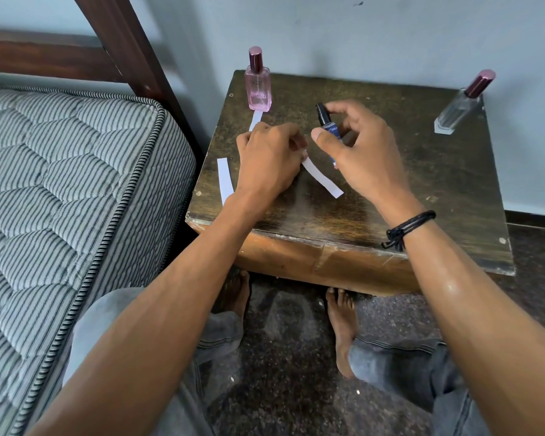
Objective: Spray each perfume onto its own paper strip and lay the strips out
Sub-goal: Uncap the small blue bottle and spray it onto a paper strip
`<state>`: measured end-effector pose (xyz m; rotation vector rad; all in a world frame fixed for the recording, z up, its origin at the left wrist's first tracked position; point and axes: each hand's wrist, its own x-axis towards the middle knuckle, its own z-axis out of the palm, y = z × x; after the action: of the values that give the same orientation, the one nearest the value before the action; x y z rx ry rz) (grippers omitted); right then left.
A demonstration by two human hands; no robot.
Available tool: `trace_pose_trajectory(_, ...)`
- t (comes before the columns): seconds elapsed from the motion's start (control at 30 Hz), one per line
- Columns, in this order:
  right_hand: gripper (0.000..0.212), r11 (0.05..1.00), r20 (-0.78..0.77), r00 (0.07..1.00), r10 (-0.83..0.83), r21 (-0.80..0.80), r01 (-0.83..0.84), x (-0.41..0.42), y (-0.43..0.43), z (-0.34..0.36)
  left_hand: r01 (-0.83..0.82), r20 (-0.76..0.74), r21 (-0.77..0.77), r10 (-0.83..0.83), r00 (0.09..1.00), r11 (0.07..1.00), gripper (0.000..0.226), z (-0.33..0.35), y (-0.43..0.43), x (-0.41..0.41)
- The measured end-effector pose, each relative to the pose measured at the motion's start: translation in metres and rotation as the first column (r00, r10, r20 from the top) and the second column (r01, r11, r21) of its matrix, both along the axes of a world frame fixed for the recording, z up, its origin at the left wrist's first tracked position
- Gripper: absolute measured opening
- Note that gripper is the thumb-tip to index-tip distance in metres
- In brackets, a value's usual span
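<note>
The nozzle of the small dark-blue spray bottle (328, 125) should be aimed at the free end of the white paper strip (323, 180), kept just apart, with one short press. The bottle is gripped mid-table by the right hand (359, 146), fingers curled round it and one fingertip at the cap. The strip's far end is pinched by the left hand (269, 158), knuckles up. A pink glass bottle (258, 89) stands far left and a clear glass bottle (458, 110) far right.
</note>
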<state>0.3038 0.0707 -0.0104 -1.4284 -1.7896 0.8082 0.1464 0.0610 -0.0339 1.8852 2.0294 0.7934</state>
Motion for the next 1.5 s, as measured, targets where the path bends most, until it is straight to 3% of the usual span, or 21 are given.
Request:
trace_pose_trajectory(0.23,0.047,0.999,-0.009,1.000,0.013,0.031,-0.013,0.002,0.002,-0.001,-0.049,0.123,0.020,0.046,0.991,0.999,0.014,0.007,0.007,-0.007)
trace_pose_trajectory(0.8,0.032,0.993,-0.028,0.998,0.063,0.102,-0.059,0.007,0.003,0.001,-0.071,0.343,-0.051,0.084,0.936,0.996,0.004,0.017,0.006,-0.013)
trace_pose_trajectory(1.5,0.029,0.953,0.388,0.904,0.179,0.158,-0.257,0.021,0.007,-0.011,-0.011,0.567,-0.092,0.061,0.821,0.996,0.007,0.018,0.007,-0.026)
